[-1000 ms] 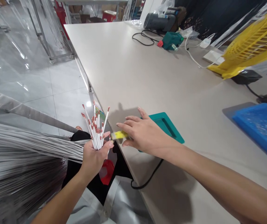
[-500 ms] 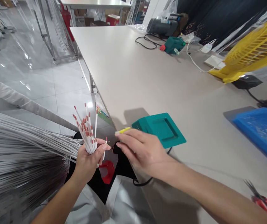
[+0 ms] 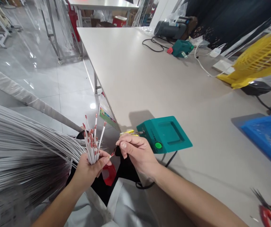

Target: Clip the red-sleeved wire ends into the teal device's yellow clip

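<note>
My left hand (image 3: 90,170) is closed around a bundle of white cables (image 3: 93,146) whose upright ends are reddish. Between its thumb and index finger, one cable end with a thin red tip (image 3: 112,154) points right. My right hand (image 3: 137,154) hovers at the table edge, just right of that tip, with thumb and fingers pinched together; whether anything small is between them I cannot make out. Behind its fingers stands a green machine (image 3: 165,132) with a round green button (image 3: 158,145), a metal shaft (image 3: 137,132) and a yellow part (image 3: 128,132) at its left side.
Many long white cables (image 3: 31,135) hang at my left by a wrapped rail (image 3: 26,94). On the table (image 3: 135,75) are a blue tray (image 3: 265,132), red-handled pliers (image 3: 268,208), a yellow fan (image 3: 258,56) and a second green machine (image 3: 182,48). A black cord (image 3: 171,160) runs from the nearer machine.
My right hand has moved down and left and turned, uncovering the green button and metal shaft. The single cable end in my left hand has tipped from upright to pointing right.
</note>
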`<state>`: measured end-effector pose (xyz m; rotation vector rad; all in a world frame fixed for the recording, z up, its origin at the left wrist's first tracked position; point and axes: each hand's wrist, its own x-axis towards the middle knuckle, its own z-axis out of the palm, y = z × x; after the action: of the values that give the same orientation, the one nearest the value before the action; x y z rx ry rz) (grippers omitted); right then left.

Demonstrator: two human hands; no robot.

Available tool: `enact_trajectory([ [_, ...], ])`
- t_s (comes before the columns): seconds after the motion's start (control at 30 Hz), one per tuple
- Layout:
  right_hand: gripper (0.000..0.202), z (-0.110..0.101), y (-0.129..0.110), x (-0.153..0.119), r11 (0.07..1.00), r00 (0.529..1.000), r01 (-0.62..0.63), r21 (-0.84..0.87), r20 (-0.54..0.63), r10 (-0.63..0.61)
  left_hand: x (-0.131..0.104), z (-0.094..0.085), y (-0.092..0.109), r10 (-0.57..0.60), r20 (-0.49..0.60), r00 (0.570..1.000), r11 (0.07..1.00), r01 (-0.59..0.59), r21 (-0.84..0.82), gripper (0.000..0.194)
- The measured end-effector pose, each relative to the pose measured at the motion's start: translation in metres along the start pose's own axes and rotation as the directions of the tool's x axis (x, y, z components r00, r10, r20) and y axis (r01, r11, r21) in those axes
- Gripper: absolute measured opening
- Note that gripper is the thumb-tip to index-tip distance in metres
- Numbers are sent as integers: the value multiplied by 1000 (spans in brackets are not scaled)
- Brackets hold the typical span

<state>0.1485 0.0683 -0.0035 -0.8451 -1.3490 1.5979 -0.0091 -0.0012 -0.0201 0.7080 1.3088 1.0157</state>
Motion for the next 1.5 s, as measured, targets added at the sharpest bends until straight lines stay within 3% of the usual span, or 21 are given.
enact_trajectory([
  [0.17,10,-4,-11,1,951,977,207,-231,88,-192,-2,-2,2,35,-40,999,999,-34,4,29],
  [0.33,9,10,-5,-3,843,949,292,-451,244,-198,1,8,8,81,60,995,993,-86,78,14],
  [0.47,11,14,2,-6,810,952,294,-507,231,-201,2,11,5,78,53,996,989,-83,118,21],
  [0.6,16,13,-2,-6,839,970,237,-489,158,-183,2,6,1,119,81,990,991,-124,55,20],
  [0.67,17,11,-4,-6,858,969,241,-454,167,-184,3,4,0,144,27,989,989,-143,-49,16],
  [0.73,15,10,-3,-6,865,964,256,-431,186,-193,5,3,-2,146,-128,981,974,-165,-154,16],
  [0.8,12,9,-2,-5,869,963,253,-426,195,-184,7,2,-3,162,-277,947,962,-214,-170,15],
  [0.83,12,8,0,-5,871,964,247,-425,199,-176,7,2,-4,184,-298,937,963,-232,-137,15],
  [0.9,13,7,2,-5,875,964,241,-419,209,-165,6,3,-3,212,-204,956,975,-223,-28,17],
  [1.0,17,8,4,-4,873,965,242,-423,203,-169,2,4,-1,167,-23,986,979,-163,120,20],
  [1.17,8,8,3,-2,879,976,212,-426,133,-171,1,7,3,112,-43,993,983,-104,151,22],
  [1.3,9,4,-5,1,845,970,228,-484,191,-153,1,6,7,82,-14,997,980,-78,183,21],
  [1.4,12,-2,-16,5,762,915,345,-548,379,-141,0,4,11,79,40,996,954,-88,287,31],
  [1.5,17,-7,-23,5,525,788,580,-622,592,-169,-1,1,15,38,104,994,927,-74,367,33],
])
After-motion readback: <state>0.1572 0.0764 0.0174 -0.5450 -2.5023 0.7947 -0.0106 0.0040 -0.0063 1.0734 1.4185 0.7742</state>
